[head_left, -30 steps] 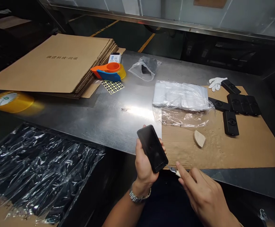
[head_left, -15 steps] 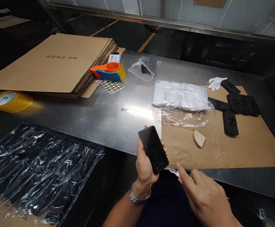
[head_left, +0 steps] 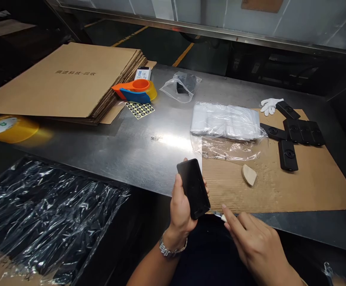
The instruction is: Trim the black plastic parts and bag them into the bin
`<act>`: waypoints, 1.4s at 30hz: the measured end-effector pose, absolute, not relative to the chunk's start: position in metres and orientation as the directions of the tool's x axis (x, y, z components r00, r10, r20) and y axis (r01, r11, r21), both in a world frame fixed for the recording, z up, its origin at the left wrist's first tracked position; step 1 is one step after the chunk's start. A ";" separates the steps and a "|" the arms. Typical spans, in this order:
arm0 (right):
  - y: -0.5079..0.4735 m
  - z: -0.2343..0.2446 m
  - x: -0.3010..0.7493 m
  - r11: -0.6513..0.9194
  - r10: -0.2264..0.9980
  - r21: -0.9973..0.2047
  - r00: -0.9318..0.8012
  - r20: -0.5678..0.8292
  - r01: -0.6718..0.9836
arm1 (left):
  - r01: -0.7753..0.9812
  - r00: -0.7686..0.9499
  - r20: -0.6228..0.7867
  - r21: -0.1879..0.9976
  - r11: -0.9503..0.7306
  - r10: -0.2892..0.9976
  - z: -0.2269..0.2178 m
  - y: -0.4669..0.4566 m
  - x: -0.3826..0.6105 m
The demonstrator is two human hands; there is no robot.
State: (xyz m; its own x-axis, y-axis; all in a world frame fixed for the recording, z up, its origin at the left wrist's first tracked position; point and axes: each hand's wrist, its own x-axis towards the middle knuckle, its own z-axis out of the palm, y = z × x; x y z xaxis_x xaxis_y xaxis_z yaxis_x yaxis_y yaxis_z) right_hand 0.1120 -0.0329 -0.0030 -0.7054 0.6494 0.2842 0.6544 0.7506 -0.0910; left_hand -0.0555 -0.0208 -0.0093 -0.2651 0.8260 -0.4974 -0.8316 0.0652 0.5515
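Note:
My left hand [head_left: 180, 210] is wrapped round a black rectangular plastic case [head_left: 193, 188], held tilted above the table's front edge with its hollow-looking face toward me. Just right of the case's lower corner, my right hand [head_left: 254, 236] grips a small knife [head_left: 222, 217] with a pale handle and a short metal blade. Most of the handle is hidden by my fingers. Between the blade and the case a small gap seems to show. A wedge-shaped pale block [head_left: 249, 175] lies on the cardboard sheet [head_left: 310, 186] beyond my right hand.
Several black cases [head_left: 288, 155] and a white glove [head_left: 271, 106] lie at the right, beside a stack of clear plastic bags [head_left: 225, 121]. Leftward are a tape dispenser [head_left: 135, 90], a sticker sheet [head_left: 140, 109], stacked cardboard [head_left: 72, 79] and a tape roll [head_left: 10, 129]. Black plastic film [head_left: 48, 218] covers the lower left.
The knife blade has come away from the lower corner of the case. My left hand has turned the case slightly more upright. The whole view has shifted a little.

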 end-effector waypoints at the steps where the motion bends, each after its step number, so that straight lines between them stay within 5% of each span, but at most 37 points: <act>1: -0.032 -0.003 0.113 0.749 0.655 -0.125 -0.698 0.290 0.651 | -0.828 -0.257 -0.507 0.554 0.082 0.823 -0.009 -0.021 -0.056; 7: -0.029 -0.003 0.113 0.733 0.680 -0.225 -0.693 0.240 0.642 | -0.803 -0.245 -0.522 0.581 0.131 0.817 -0.011 -0.021 -0.057; 14: -0.030 -0.006 0.111 0.739 0.674 -0.162 -0.711 0.203 0.654 | -0.808 -0.214 -0.505 0.573 0.140 0.836 -0.012 -0.021 -0.057; 19: -0.030 -0.010 0.113 0.628 0.742 -0.350 -0.670 0.002 0.694 | -0.745 -0.279 -0.438 0.660 0.096 0.854 -0.014 -0.022 -0.054; 22: -0.028 -0.013 0.114 0.455 0.754 -0.549 -0.631 -0.181 0.701 | -0.693 -0.341 -0.375 0.720 0.039 0.862 -0.016 -0.026 -0.051; 25: -0.028 -0.017 0.112 0.038 0.650 -0.793 -0.618 -0.442 0.608 | -0.686 -0.375 -0.352 0.727 -0.001 0.857 -0.017 -0.027 -0.050; 28: -0.033 -0.025 0.109 -0.474 0.294 -0.746 -0.715 -0.635 0.467 | -0.728 -0.339 -0.352 0.686 -0.006 0.872 -0.016 -0.024 -0.052; 30: -0.037 -0.029 0.109 -0.597 0.201 -0.696 -0.764 -0.612 0.400 | -0.786 -0.257 -0.389 0.617 0.043 0.885 -0.016 -0.019 -0.054; 33: -0.038 -0.027 0.114 -0.496 0.454 -0.815 -0.711 -0.537 0.300 | -0.858 -0.053 -0.525 0.460 0.230 0.850 -0.017 -0.013 -0.058; 37: -0.030 -0.013 0.120 0.015 0.804 -0.925 -0.555 -0.215 0.380 | -0.864 0.149 -0.651 0.280 0.418 0.744 -0.023 -0.008 -0.057; 42: -0.016 0.000 0.110 0.490 0.742 -0.745 -0.665 0.084 0.452 | -0.815 0.351 -0.667 0.127 0.565 0.657 -0.029 -0.010 -0.045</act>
State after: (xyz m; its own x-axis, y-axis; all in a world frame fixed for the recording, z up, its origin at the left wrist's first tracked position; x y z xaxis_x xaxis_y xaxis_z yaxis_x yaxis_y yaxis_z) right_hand 0.1097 -0.0164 0.0003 -0.6651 0.7420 0.0845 0.4520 0.4900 -0.7454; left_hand -0.0453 -0.0102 -0.0289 0.3513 0.6566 -0.6674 -0.8149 0.5654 0.1274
